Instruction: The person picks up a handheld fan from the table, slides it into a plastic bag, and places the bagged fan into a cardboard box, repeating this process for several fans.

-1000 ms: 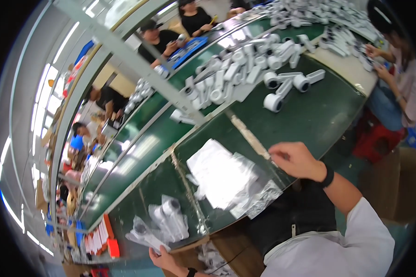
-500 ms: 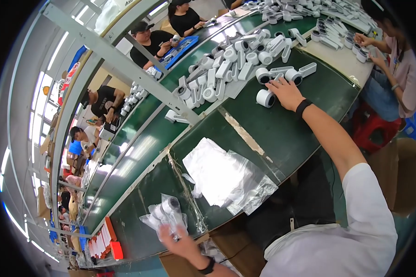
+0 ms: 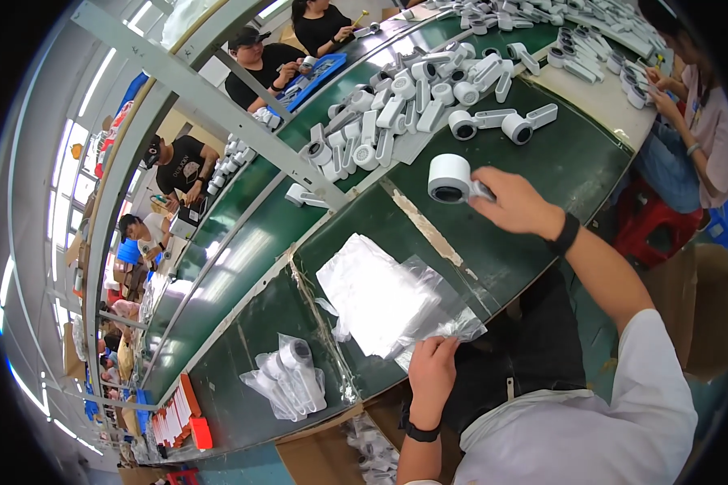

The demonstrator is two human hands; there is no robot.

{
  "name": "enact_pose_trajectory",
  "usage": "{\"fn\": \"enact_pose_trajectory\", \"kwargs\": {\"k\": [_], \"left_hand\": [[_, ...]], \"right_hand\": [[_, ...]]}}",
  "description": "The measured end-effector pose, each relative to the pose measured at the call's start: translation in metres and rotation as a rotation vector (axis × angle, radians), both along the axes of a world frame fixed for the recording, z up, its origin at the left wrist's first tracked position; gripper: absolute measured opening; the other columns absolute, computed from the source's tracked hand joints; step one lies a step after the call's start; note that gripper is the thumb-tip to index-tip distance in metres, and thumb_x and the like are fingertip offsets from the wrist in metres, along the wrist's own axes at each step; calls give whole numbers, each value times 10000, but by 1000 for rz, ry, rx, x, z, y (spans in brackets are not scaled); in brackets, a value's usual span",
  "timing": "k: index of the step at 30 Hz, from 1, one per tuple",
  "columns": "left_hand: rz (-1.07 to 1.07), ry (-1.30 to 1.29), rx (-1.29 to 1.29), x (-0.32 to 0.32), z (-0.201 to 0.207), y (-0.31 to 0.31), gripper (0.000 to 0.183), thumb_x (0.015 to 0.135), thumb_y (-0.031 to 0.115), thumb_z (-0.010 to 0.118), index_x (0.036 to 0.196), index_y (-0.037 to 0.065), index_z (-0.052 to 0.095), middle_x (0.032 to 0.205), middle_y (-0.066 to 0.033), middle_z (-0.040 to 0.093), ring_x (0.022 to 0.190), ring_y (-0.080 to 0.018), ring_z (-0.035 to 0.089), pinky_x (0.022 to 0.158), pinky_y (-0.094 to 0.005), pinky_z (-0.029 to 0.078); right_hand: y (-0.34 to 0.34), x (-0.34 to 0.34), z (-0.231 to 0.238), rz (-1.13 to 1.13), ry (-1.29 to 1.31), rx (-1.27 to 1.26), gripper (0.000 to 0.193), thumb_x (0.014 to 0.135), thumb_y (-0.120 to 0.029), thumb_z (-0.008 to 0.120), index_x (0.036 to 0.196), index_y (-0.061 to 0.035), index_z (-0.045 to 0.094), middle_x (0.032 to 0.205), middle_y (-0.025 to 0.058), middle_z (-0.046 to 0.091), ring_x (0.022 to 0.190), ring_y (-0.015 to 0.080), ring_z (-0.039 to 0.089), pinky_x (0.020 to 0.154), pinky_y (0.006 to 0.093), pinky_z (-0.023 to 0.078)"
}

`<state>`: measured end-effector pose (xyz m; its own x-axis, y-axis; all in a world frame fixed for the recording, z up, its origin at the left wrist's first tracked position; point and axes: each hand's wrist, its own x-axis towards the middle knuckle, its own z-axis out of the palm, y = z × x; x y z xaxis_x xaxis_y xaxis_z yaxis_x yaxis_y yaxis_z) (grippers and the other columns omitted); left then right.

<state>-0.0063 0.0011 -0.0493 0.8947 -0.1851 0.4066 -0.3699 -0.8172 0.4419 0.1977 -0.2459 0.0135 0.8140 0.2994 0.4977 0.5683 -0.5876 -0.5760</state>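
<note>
My right hand (image 3: 516,202) is closed around the handle of a white device with a cylindrical head (image 3: 448,176), raised over the green worktop. The head has a dark ring at its lower end and points left; the fingers cover most of the handle. My left hand (image 3: 432,370) pinches the near edge of a stack of clear plastic bags (image 3: 364,295) lying in front of me. Left of the stack, bagged white devices (image 3: 287,378) rest on the worktop. Two loose devices (image 3: 519,128) of the same kind lie beyond my right hand.
A big heap of white devices (image 3: 396,109) covers the far side. A metal post (image 3: 243,121) slants across the left. Below the worktop edge stands an open cardboard box (image 3: 332,449) with bagged items. A co-worker (image 3: 696,129) sits at right; others work across the belt.
My right hand has picked up a device and drawn it nearer, its head turning left. My left hand has gone from the bagged devices rightward to the bag stack's near edge.
</note>
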Motion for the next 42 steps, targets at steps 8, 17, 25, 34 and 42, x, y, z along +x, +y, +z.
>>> {"fn": "enact_pose_trajectory", "kwargs": {"k": [8, 17, 25, 34, 42], "left_hand": [[378, 240, -1124, 4, 27, 3, 177, 929, 108, 640, 1009, -50, 641, 880, -55, 673, 735, -89, 578, 653, -228, 466], [173, 272, -1263, 8, 32, -6, 204, 935, 93, 628, 1042, -79, 638, 875, -101, 681, 762, -138, 622, 730, -264, 507], [116, 276, -1867, 13, 35, 11, 99, 983, 83, 527, 1041, 6, 546, 1012, -94, 627, 878, -170, 629, 821, -336, 530], [261, 173, -1620, 14, 47, 4, 87, 963, 87, 552, 975, 6, 581, 846, -30, 601, 726, -87, 553, 648, -217, 446], [308, 85, -1271, 17, 55, -6, 100, 945, 95, 597, 970, -2, 607, 825, 15, 583, 700, -38, 491, 624, -182, 390]], "right_hand": [[40, -103, -2, 300, 767, 825, 373, 853, -57, 668, 1175, -45, 480, 867, 30, 612, 734, 98, 610, 638, 252, 494], [106, -141, -21, 185, 667, 809, 592, 725, -186, 798, 1194, 22, 501, 1038, 81, 643, 950, 136, 605, 833, 306, 501], [104, -134, -28, 53, 704, 960, 454, 761, 3, 689, 1176, -4, 503, 873, 22, 630, 749, 91, 606, 686, 264, 511], [70, -141, -8, 182, 630, 665, 446, 774, -7, 710, 1165, -5, 496, 950, 52, 676, 863, 95, 629, 761, 275, 513], [7, -141, 45, 679, 820, -84, 914, 808, -206, 720, 1492, -54, 134, 848, 133, 695, 706, 274, 680, 641, 324, 511]]}}
